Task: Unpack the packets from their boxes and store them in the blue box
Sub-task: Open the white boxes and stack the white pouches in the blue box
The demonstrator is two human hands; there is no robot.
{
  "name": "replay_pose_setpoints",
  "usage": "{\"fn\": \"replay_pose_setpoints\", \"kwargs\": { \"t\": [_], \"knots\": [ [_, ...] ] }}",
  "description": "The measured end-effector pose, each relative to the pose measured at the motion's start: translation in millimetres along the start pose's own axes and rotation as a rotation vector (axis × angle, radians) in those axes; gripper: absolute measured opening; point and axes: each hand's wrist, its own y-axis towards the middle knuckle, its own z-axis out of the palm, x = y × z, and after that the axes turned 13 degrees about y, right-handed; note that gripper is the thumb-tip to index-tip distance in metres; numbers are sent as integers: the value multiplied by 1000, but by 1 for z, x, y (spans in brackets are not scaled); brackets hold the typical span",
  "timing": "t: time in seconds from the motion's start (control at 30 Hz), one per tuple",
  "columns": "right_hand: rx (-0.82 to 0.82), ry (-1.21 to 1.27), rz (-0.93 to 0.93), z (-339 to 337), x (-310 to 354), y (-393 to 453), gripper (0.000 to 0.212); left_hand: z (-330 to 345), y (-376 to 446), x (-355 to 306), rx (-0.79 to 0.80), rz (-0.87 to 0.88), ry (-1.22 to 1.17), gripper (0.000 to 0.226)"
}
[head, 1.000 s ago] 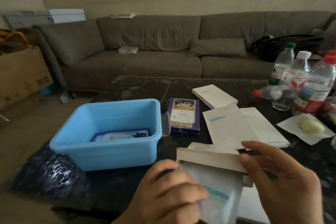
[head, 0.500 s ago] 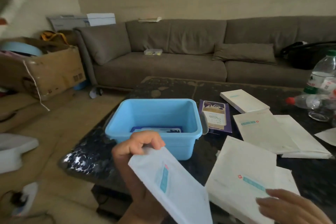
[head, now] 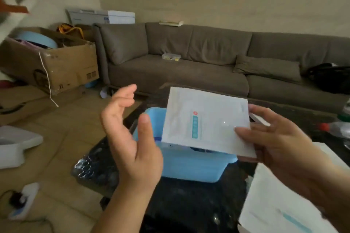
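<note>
Now the packet (head: 206, 123) has passed from the left hand (head: 132, 138), hanging loose-fingered at nine o'clock, to the right hand (head: 274, 143), which pinches it over the blue box (head: 191, 166), probably for dropping in.

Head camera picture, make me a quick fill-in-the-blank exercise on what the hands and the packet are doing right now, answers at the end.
1. The white packet is held by the ____ hand.
2. The left hand holds ____.
3. The packet is held above a tub whose colour is ____.
4. Behind the table stands a grey-brown ____.

Missing words: right; nothing; blue; sofa
</note>
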Motion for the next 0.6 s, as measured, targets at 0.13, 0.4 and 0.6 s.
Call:
{"fn": "replay_pose_setpoints", "kwargs": {
  "t": [0.13, 0.4, 0.6],
  "knots": [
    [-21, -378, 99, 12, 10, 61, 58, -15, 23, 27, -72, -807, 97, 21],
    [97, -386, 404, 45, -43, 120, 35, -24, 37, 43, 28, -1190, -57, 17],
    [96, -496, 508, 54, -70, 134, 26, -22, 39, 46, 27, -1189, -70, 17]
  ]
}}
